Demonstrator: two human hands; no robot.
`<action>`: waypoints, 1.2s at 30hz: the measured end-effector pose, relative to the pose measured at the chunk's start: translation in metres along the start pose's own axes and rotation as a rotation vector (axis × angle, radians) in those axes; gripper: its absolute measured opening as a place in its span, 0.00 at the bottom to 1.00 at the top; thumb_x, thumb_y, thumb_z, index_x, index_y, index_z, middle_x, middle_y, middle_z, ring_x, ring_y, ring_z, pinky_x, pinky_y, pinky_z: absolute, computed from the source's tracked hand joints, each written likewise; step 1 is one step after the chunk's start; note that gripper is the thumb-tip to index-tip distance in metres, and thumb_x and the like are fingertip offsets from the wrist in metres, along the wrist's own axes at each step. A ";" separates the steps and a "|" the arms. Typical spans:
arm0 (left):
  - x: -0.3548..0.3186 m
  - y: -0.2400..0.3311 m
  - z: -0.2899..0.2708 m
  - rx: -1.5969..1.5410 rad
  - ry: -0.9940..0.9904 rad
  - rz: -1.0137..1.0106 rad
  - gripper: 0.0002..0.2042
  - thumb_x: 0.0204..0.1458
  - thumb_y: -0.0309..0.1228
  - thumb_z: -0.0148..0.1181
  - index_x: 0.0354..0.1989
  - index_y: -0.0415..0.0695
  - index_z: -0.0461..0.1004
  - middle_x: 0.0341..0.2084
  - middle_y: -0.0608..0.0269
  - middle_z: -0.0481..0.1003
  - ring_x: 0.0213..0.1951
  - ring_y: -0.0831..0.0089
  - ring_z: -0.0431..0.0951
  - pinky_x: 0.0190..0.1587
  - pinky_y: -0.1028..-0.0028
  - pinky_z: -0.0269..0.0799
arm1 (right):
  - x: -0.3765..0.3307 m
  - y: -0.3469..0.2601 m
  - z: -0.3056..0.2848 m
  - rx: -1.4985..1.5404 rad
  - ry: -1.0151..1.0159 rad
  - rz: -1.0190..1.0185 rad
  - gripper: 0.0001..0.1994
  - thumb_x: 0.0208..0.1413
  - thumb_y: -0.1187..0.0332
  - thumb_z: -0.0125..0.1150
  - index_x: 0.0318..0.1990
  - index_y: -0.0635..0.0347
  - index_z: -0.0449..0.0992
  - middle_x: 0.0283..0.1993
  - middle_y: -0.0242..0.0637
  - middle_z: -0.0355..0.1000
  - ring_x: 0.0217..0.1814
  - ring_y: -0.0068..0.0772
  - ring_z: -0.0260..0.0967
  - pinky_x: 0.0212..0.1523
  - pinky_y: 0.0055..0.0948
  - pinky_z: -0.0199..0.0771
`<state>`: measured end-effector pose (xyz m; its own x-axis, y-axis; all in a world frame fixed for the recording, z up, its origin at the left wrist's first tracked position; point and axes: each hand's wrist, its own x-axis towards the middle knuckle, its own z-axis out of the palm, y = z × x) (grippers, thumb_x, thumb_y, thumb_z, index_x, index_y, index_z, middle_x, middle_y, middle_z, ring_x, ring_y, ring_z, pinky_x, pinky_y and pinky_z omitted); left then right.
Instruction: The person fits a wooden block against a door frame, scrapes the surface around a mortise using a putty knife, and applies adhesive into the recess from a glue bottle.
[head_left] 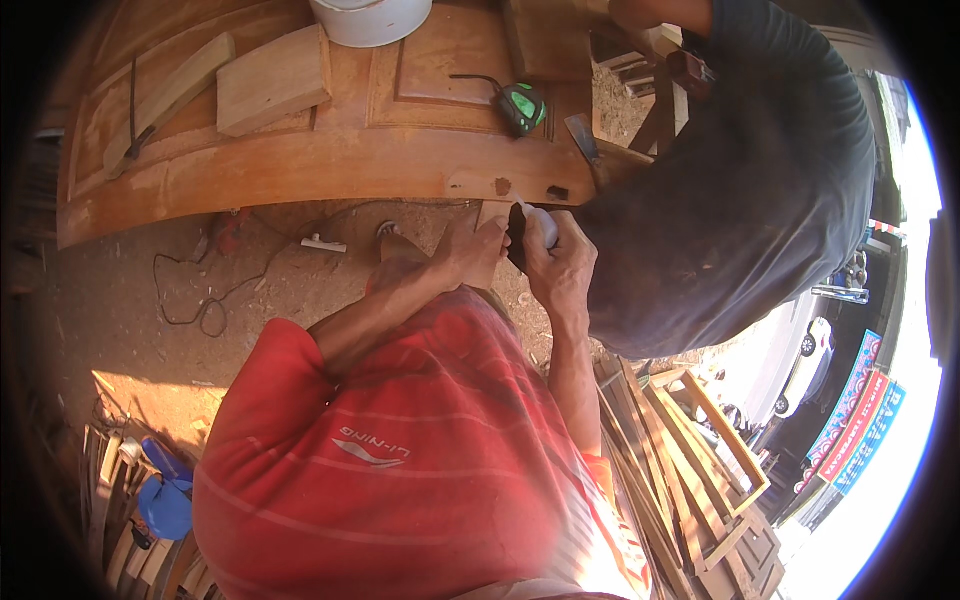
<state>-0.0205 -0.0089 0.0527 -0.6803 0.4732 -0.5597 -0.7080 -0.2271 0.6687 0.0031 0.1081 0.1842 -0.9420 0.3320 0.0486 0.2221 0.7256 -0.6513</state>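
My right hand (565, 262) is closed around a small white squeeze bottle (541, 226), its thin nozzle angled up toward the door's near edge. Beside it, my left hand (466, 250) is closed on a pale wooden strip (493, 211), whose far end meets that edge. The brown panelled wooden door (400, 170) lies flat in front of me. Two recesses show in its edge area, one filled with reddish brown and one dark. A flat-bladed tool (583, 140) rests near them.
A co-worker in a dark shirt (740, 200) leans in closely at right. On the door are a green tape measure (521, 108), a white bucket (372, 22) and a wooden block (275, 82). A cable (185, 320) trails over the ground; timber (690, 470) is stacked lower right.
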 end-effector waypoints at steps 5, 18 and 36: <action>0.004 -0.010 -0.003 -0.027 -0.012 0.019 0.15 0.66 0.38 0.59 0.49 0.38 0.75 0.30 0.61 0.77 0.29 0.73 0.78 0.34 0.72 0.78 | -0.005 -0.003 -0.005 -0.007 0.008 0.064 0.09 0.60 0.68 0.64 0.33 0.67 0.77 0.29 0.53 0.74 0.30 0.57 0.74 0.33 0.44 0.73; 0.004 -0.006 -0.006 -0.037 -0.076 0.019 0.15 0.67 0.38 0.58 0.51 0.38 0.75 0.32 0.61 0.77 0.31 0.74 0.79 0.35 0.72 0.78 | -0.005 -0.002 -0.004 -0.001 0.026 0.036 0.08 0.61 0.69 0.64 0.34 0.67 0.77 0.29 0.52 0.74 0.30 0.57 0.74 0.33 0.45 0.73; -0.002 0.005 -0.002 0.037 -0.002 -0.001 0.14 0.65 0.37 0.61 0.49 0.37 0.76 0.31 0.61 0.79 0.29 0.73 0.80 0.34 0.71 0.79 | 0.000 0.000 -0.002 -0.046 0.039 -0.014 0.09 0.60 0.69 0.63 0.32 0.66 0.74 0.28 0.52 0.72 0.29 0.59 0.72 0.32 0.47 0.71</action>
<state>-0.0234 -0.0124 0.0567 -0.6790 0.4754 -0.5595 -0.7014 -0.1949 0.6856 0.0032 0.1091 0.1861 -0.9348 0.3444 0.0869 0.2216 0.7567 -0.6151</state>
